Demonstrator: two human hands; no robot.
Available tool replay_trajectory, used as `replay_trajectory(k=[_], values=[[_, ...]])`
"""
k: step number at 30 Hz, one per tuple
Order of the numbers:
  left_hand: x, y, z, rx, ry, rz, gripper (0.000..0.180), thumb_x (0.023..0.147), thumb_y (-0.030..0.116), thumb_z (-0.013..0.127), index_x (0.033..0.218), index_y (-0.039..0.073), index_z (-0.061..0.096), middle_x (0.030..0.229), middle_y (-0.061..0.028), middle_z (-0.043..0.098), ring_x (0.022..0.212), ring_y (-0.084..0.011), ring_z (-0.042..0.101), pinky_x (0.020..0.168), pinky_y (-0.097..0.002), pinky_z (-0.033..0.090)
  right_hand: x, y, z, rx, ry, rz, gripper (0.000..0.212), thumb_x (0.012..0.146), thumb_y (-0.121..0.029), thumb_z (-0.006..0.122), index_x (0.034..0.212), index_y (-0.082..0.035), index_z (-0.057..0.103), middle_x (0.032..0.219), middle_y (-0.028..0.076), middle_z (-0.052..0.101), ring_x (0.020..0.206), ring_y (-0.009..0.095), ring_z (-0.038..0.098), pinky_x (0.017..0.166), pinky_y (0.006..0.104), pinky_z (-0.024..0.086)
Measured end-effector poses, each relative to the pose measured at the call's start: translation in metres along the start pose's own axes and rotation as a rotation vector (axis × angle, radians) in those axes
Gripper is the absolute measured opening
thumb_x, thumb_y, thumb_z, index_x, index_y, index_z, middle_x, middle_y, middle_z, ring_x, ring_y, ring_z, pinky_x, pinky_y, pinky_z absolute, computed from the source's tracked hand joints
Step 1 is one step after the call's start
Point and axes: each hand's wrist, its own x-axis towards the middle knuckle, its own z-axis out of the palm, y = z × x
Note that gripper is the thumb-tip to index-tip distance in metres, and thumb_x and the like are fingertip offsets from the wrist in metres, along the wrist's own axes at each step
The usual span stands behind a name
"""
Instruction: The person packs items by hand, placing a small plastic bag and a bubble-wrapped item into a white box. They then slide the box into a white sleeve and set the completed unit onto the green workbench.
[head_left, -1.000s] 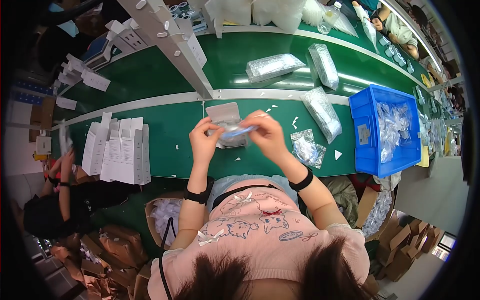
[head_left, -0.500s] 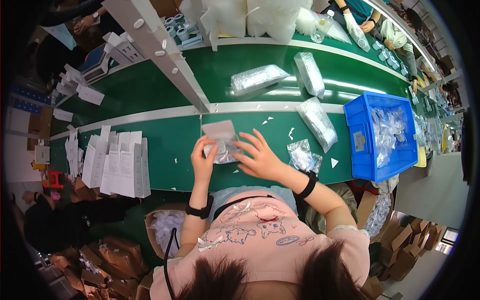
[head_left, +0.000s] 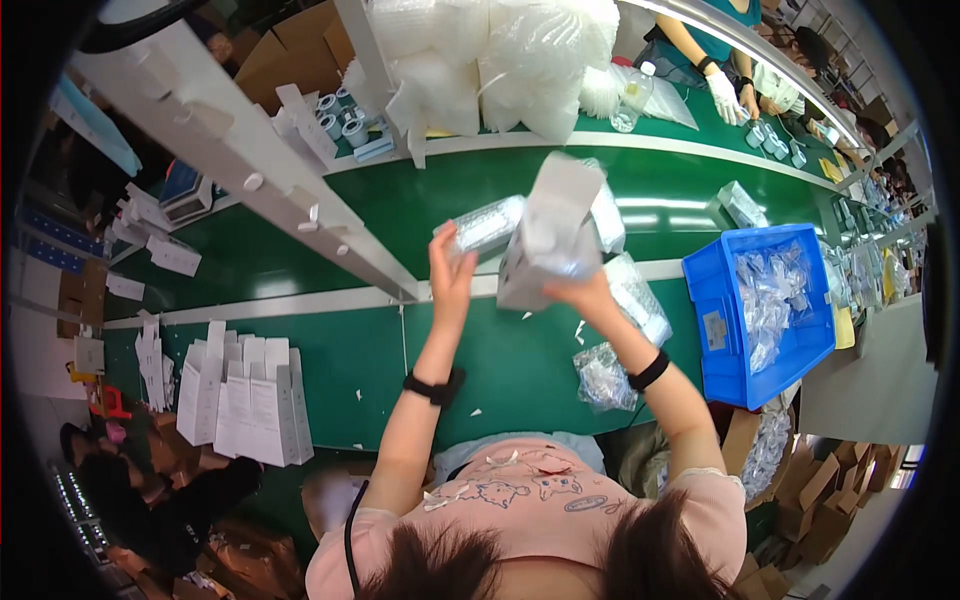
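My right hand [head_left: 582,293] grips a white carton [head_left: 528,275], raised over the bench with its top flap standing up. The carton is smeared by motion, and something clear and shiny shows at its opening. My left hand [head_left: 452,275] reaches forward, its thumb and fingers around the left end of a silver bubble-wrapped package [head_left: 490,224]. Another bubble-wrapped package lies partly hidden behind the carton. A third wrapped package [head_left: 640,300] rests on the near bench beside my right wrist, with a clear bag of parts [head_left: 603,378] closer to me.
A blue bin [head_left: 708,300] of clear bagged parts stands at the right. Several white cartons [head_left: 255,405] stand at the left. A metal post [head_left: 300,205] slants across the far left; bubble-wrap bundles [head_left: 545,70] fill the back. Co-workers' hands [head_left: 735,95] work at the far right.
The carton has gone from both hands near me to my right hand, up and to the right. My left hand has moved forward to a wrapped package. Another package has appeared near the bin.
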Motion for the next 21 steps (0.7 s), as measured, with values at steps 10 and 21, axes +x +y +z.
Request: replay_trajectory(k=[10,21], values=[[0.047,-0.091,-0.068,1.934,-0.215,-0.117,0.05,0.064,0.012,0.062,0.108,0.004,0.041,0.097,-0.0203,0.051,0.09,-0.0345,0.053,0.074,-0.0495,0.044,0.226,0.043,-0.026,-0.51,0.271,-0.436,0.091,0.051,-0.011,0.076,0.126,0.001,0.027,0.119,0.018,0.038,0.114,0.03,0.037,0.096,0.0352,0.03],[-0.118,-0.118,-0.043,1.336,-0.435,-0.113,0.059,0.068,0.019,0.064,0.116,-0.001,0.036,0.106,-0.024,0.047,0.087,-0.0401,0.052,0.079,-0.0425,0.044,0.188,0.059,-0.027,-1.586,0.263,0.156,0.096,0.056,-0.032,0.075,0.134,-0.015,0.021,0.132,0.023,0.026,0.119,0.046,0.024,0.09,0.0551,0.032]])
